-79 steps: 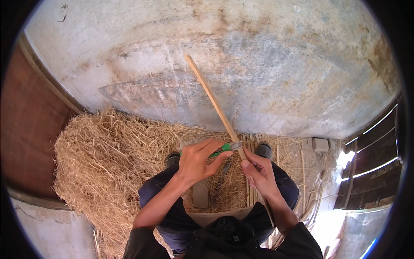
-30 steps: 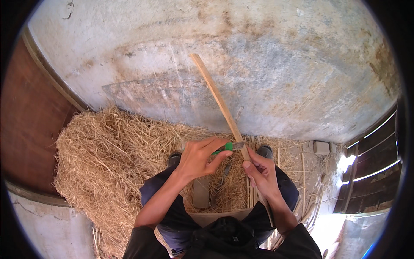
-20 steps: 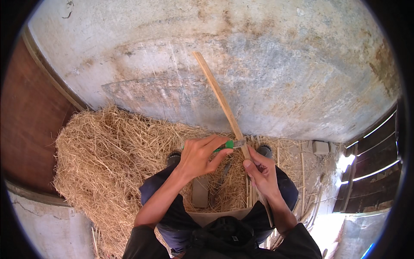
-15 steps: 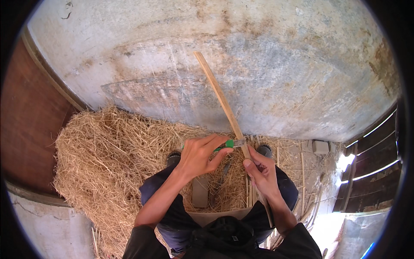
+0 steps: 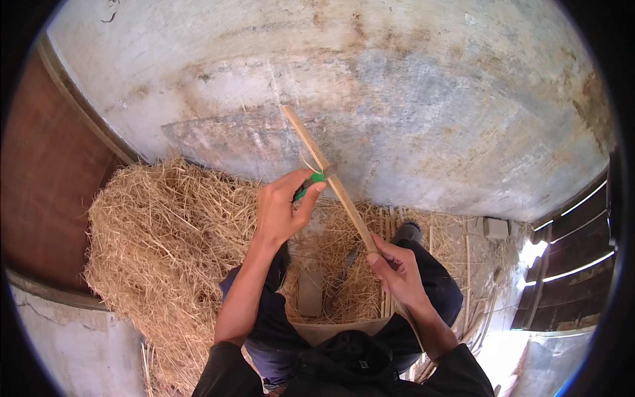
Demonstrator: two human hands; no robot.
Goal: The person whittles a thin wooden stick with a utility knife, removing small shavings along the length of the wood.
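My left hand [image 5: 281, 208] is closed around a green-handled utility knife [image 5: 319, 177]. Its blade lies across a long, narrow wooden strip [image 5: 350, 210], somewhat above the strip's middle. A thin pale shaving [image 5: 308, 163] curls up beside the blade. The strip slants from upper left to lower right, its far end in front of the wall. My right hand [image 5: 400, 271] grips the strip lower down, thumb on top and fingers beneath; part of its near end is hidden by the hand and forearm.
A large heap of straw [image 5: 172, 231] fills the left side. The stained wall [image 5: 397, 119] rises ahead. Between my legs a grey block [image 5: 309, 291] lies among straw. Another small block [image 5: 495, 228] sits at the right, near thin sticks [image 5: 468, 278]. A brown panel [image 5: 56, 192] stands far left.
My left hand and the knife have moved up along the strip, away from my right hand. A curl of shaving now shows. The strip's far end appears lower.
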